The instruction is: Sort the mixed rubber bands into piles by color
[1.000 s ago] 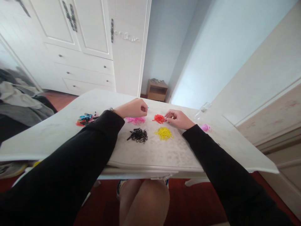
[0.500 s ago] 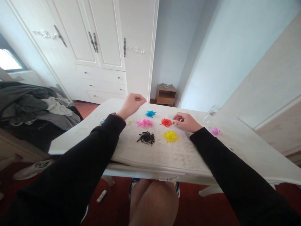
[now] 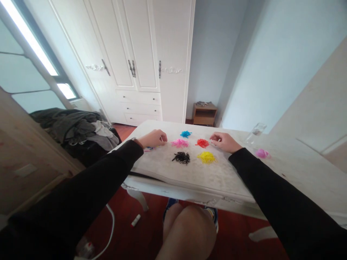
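My left hand (image 3: 155, 138) hovers low at the left of the table with its fingers curled together. What they hold, if anything, is too small to name. Partly hidden under that wrist lies a small mixed-colour heap (image 3: 149, 148). Close to the red rubber-band pile (image 3: 202, 143), on its right side, my right hand (image 3: 224, 141) has thumb and fingertips drawn together, their contents unclear. Around these lie a pink pile (image 3: 180, 143), a blue pile (image 3: 185, 134), a black pile (image 3: 181, 157) and a yellow pile (image 3: 207, 157) of small rubber bands.
A clear glass or plastic vessel (image 3: 255, 134) and a crumpled pink-purple item (image 3: 262, 154) are at the right of the white table (image 3: 189, 177). Behind stand a white wardrobe (image 3: 173, 94) and a small wooden cabinet (image 3: 204, 115). Clothes (image 3: 73, 126) are heaped at left.
My left hand has come down from above the table's far edge to near the mixed heap. My right hand has drawn slightly away from the red pile. The view has swung left.
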### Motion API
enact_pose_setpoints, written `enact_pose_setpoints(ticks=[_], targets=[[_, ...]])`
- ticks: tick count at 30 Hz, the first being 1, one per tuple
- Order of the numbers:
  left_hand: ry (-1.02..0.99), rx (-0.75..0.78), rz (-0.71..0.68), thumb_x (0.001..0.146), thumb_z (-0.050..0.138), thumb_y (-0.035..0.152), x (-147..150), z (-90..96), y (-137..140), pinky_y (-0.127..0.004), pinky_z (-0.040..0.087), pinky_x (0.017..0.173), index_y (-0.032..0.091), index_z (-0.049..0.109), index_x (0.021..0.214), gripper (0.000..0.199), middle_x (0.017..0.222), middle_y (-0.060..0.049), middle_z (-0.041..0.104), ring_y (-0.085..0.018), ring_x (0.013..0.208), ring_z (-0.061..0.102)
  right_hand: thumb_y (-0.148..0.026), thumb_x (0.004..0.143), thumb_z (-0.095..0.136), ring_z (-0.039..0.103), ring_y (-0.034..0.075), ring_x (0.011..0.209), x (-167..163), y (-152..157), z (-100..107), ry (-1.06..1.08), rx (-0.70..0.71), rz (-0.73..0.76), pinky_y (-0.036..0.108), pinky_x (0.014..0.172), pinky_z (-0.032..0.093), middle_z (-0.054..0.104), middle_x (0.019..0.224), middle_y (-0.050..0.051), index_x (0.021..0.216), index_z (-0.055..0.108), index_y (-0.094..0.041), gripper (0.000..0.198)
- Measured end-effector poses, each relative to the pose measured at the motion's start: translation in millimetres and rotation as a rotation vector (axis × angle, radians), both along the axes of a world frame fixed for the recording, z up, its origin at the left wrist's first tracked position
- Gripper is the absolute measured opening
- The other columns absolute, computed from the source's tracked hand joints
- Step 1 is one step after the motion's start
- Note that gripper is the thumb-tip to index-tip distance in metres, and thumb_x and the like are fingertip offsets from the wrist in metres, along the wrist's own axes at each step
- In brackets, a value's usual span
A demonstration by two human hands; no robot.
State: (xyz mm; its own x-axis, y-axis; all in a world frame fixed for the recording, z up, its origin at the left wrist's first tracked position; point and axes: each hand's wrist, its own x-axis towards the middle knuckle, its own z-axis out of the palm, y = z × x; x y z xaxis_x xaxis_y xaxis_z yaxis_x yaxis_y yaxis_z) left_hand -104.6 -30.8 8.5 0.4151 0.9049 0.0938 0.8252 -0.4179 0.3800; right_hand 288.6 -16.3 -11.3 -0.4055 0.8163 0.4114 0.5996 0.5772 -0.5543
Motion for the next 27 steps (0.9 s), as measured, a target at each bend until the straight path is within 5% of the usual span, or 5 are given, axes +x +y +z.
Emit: enact_pose_setpoints(ticks=[11,17,21,27], targets=[[-0.157,0.056,-0.015,0.070,0.059,0.014,9,-0.4,-3,-0.026,0.049,0.067,0.017,0.074,0.090,0.025,0.080,-0.005,0.075,-0.018,0.075,0.069,-0.034,0.073,0.064,0.056,0.016,0.062,-3,-1,0,-0.002,0.012,0.005,0.030,0.061,0.043,0.065,0.066,0.001,0.079,0.071,-0.018,0.019],[-0.510,0.058,-0.188,0.075,0.067,0.013,62,1.2,4,-0.027,0.054,0.070,0.014,0.070,0.087,0.013,0.085,-0.007,0.075,-0.016,0.078,0.069,-0.033,0.076,0.067,0.059,0.016,0.064,-6,-4,3,0.013,0.041,-0.025,0.029,0.059,0.044,0.070,0.070,0.003,0.080,0.074,-0.018,0.018],[-0.764,-0.116,-0.303,0.075,0.073,0.011,105,1.5,16,-0.030,0.058,0.074,0.014,0.066,0.093,0.020,0.085,-0.007,0.075,-0.016,0.081,0.073,-0.039,0.079,0.071,0.063,0.017,0.066,-13,-10,8,0.068,0.061,-0.026,0.030,0.060,0.048,0.073,0.073,0.004,0.080,0.075,-0.017,0.022],[-0.852,-0.213,-0.428,0.073,0.079,0.013,146,-3.8,37,-0.025,0.055,0.067,0.015,0.060,0.094,0.028,0.100,-0.005,0.068,-0.015,0.081,0.074,-0.040,0.082,0.074,0.069,0.019,0.074,-20,-16,10,0.161,0.060,-0.006,0.031,0.064,0.052,0.078,0.086,0.006,0.096,0.078,-0.019,0.025]])
